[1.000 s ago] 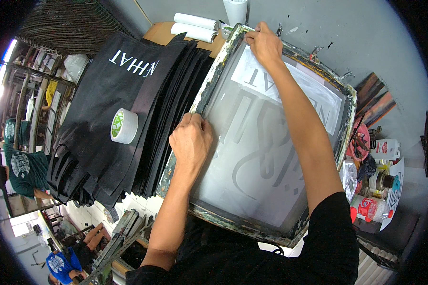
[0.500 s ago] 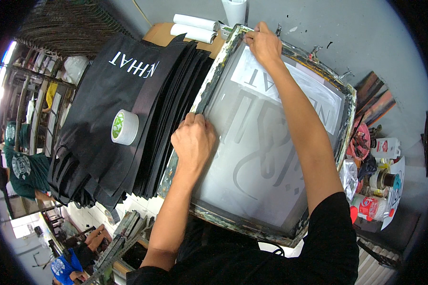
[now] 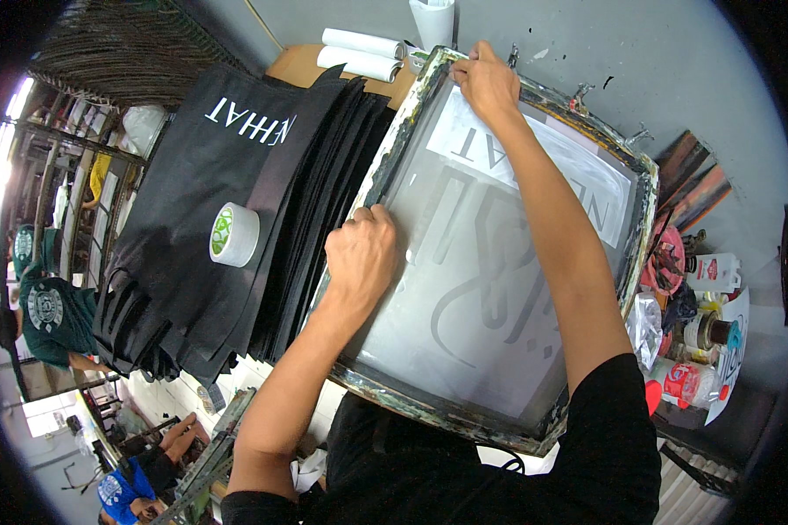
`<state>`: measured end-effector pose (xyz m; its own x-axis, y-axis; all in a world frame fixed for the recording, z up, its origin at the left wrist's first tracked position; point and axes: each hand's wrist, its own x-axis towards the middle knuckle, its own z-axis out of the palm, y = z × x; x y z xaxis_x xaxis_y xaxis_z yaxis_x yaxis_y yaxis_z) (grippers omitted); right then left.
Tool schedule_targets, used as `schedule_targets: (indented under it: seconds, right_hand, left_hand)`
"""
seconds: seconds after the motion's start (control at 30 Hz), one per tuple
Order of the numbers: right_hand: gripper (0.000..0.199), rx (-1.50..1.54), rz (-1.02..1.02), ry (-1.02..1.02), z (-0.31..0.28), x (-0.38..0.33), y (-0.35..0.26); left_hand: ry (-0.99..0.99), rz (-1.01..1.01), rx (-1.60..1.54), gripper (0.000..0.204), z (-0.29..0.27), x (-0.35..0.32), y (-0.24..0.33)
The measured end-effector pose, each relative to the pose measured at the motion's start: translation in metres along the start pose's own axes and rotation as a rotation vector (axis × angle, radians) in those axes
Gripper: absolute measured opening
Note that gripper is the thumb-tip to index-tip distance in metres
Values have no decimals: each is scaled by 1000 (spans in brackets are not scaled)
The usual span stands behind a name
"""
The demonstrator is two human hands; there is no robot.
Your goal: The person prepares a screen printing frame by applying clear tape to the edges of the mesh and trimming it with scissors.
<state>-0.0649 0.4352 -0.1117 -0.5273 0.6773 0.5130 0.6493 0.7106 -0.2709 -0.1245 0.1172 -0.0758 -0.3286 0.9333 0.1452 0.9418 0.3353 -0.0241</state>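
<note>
A silk-screen printing frame (image 3: 379, 382) with a paint-stained rim lies slanted before me, its mesh (image 3: 508, 350) bearing faint letter-like shapes. My left hand (image 3: 360, 251) is closed, knuckles up, at the left rim. At the far left corner my right hand (image 3: 488, 80) has its fingertips pinched together against the frame. What either hand grips, if anything, is hidden under the fingers. A white sheet with lettering (image 3: 464, 131) shows at the frame's far part, partly behind my right forearm. Left of the frame, a white tape roll with a green-patterned core (image 3: 236, 234) sits on stacked black bags (image 3: 201, 175).
White paper rolls (image 3: 359, 63) lie on a brown board beyond the bags. Clamps (image 3: 580, 98) stand along the frame's far edge. Bottles and cans (image 3: 705, 332) crowd the right side. Two people, in green (image 3: 51, 306) and blue (image 3: 124, 490) shirts, are at the left.
My left hand has shifted slightly up and to the right along the rim, and its forearm has swung out to the left. My right hand has stayed at the corner.
</note>
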Motion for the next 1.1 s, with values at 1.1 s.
schedule_targets:
  seconds: [1.1]
  right_hand:
    - [14, 52, 10, -24, -3, 0, -3]
  left_hand:
    - [-450, -289, -515, 81, -27, -14, 17]
